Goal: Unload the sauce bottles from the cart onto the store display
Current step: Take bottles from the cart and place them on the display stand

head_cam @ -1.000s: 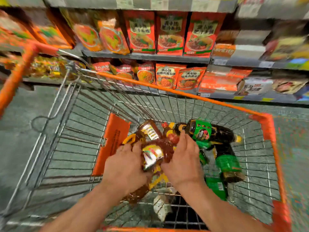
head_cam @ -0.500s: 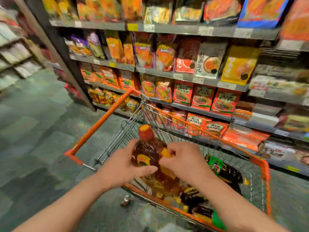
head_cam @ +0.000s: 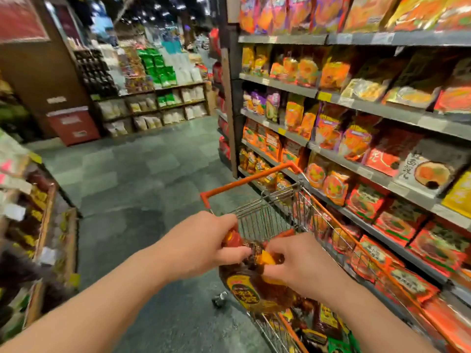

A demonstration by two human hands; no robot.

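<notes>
Bottle [head_cam: 251, 286] lifted higher, cart [head_cam: 257, 180] beneath

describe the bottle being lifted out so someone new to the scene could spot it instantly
Start at the orange-framed wire cart parked along the packet shelves on the right. Above its near end, the left hand and right hand hold one sauce bottle between them. It is amber-brown with a yellow-rimmed oval label and is the only bottle raised above the basket; the others lie down inside.

sauce bottle [head_cam: 251, 284] between left hand [head_cam: 204, 244] and right hand [head_cam: 303, 266] | cart [head_cam: 303, 225] beyond and below hands | packet shelves [head_cam: 369, 154] right of hands | display [head_cam: 43, 225] left of hands
</notes>
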